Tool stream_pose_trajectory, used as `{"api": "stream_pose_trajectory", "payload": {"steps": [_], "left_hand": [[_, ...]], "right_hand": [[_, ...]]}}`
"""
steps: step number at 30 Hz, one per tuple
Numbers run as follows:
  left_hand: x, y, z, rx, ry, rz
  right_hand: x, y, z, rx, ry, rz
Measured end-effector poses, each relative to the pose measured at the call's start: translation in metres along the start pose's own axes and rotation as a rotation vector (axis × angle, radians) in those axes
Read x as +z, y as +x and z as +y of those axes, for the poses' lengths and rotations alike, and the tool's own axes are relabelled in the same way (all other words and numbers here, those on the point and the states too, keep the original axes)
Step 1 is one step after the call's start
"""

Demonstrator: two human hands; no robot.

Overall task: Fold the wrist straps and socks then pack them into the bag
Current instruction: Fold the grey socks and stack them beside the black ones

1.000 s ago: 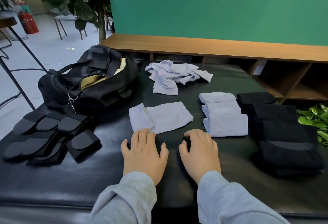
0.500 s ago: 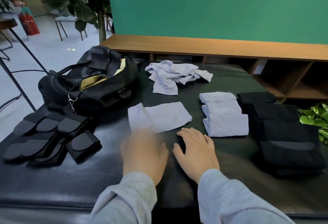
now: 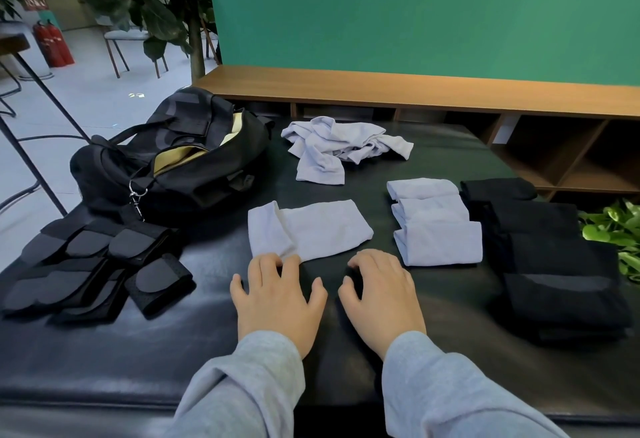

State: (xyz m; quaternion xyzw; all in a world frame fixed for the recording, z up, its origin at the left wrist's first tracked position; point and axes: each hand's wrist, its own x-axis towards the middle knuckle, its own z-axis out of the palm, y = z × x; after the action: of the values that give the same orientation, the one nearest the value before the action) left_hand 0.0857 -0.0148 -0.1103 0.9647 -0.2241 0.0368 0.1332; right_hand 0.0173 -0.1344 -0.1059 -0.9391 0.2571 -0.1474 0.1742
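A flat lavender sock (image 3: 311,231) lies in the middle of the black table (image 3: 457,340). My left hand (image 3: 277,299) rests just in front of it, fingertips touching its near left edge. My right hand (image 3: 381,295) is arched on the table by the sock's near right corner and holds nothing. Three folded lavender socks (image 3: 436,226) are stacked to the right, with folded black socks (image 3: 554,257) beside them. A heap of unfolded lavender socks (image 3: 339,146) lies at the back. The open black bag (image 3: 194,174) sits back left, and black wrist straps (image 3: 97,264) lie in front of it.
A wooden shelf unit (image 3: 415,91) runs behind the table under a green wall. A green plant (image 3: 620,236) pokes in at the right edge. A stool and chairs stand on the floor to the left.
Both hands drew back slightly from the sock's near edge. The left fingertips are back at that edge, and the right hand's fingers have curled more.
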Motion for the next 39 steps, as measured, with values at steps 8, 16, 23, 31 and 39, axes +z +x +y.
{"api": "stream_pose_trajectory", "payload": {"steps": [8,16,23,31,39], "left_hand": [[0.001,0.001,0.001,-0.016,0.013,0.016],[0.006,0.001,-0.001,-0.028,-0.016,0.047],[0.011,0.003,-0.004,-0.036,-0.06,0.051],[0.006,-0.002,-0.005,0.274,-0.215,0.086],[0.006,0.0,-0.007,0.346,-0.219,0.0]], "right_hand": [[0.001,0.002,0.001,0.077,-0.036,-0.089],[0.002,0.002,0.0,0.038,-0.098,-0.038],[0.003,-0.004,0.0,-0.183,0.046,0.051],[0.009,-0.001,0.004,0.05,0.043,0.109],[0.005,-0.001,0.004,0.019,0.183,0.061]]}}
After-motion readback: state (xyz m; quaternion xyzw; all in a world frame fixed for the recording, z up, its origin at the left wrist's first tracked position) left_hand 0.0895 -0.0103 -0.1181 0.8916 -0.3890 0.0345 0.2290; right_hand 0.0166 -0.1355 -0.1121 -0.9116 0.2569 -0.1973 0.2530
